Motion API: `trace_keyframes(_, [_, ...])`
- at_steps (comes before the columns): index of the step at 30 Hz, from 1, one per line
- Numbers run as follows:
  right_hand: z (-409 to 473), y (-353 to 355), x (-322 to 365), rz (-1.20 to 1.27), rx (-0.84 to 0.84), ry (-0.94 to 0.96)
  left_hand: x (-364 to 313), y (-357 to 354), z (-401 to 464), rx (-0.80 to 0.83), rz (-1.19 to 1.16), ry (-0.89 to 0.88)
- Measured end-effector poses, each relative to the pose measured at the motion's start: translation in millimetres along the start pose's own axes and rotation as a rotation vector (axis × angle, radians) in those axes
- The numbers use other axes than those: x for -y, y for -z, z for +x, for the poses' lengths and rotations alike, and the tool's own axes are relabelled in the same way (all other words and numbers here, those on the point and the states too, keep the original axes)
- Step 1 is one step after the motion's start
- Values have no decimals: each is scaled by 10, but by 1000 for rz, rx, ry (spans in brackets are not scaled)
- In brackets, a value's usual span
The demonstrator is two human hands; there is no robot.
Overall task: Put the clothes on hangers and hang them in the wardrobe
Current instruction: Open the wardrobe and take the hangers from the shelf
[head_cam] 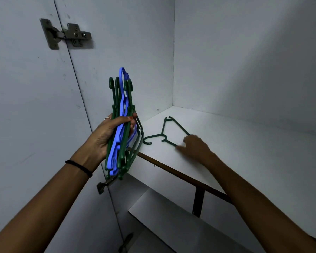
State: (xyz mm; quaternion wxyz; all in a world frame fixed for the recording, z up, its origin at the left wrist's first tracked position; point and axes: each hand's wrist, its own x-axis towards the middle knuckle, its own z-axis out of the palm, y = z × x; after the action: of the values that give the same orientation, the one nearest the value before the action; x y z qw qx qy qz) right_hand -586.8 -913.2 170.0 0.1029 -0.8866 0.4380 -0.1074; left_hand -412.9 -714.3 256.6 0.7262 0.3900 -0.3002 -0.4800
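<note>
Left hand (106,136) gripping hangers (120,125), shelf edge (171,168) beside

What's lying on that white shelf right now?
One green hanger lies flat on the white shelf; the right hand reaches onto its lower end, covering that part. No clothes visible there.

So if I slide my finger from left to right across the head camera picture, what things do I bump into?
Door hinge → left hand → bunch of green and blue hangers → single green hanger lying on the white shelf → right hand, blurred.
</note>
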Motion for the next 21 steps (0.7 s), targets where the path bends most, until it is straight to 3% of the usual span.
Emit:
trace_keyframes(3, [-65, -230, -34, -120, -74, 44, 16, 40, -28, 10, 35, 6])
trace_keyframes(7, [-116, -294, -55, -159, -176, -63, 27, 50, -54, 22, 57, 22])
trace_keyframes(12, [-354, 6, 14, 447, -312, -294, 93, -46, -79, 37, 70, 24])
trace_keyframes(16, [-712, 357, 404, 873, -398, -276, 239, -183, -63, 31, 44, 30])
trace_keyframes(19, [-1095, 465, 837, 1122, -300, -188, 373, -258, -82, 18, 45, 48])
trace_keyframes(21, [-1267, 405, 1085, 1118, -220, -143, 459, -283, -127, 17, 32, 56])
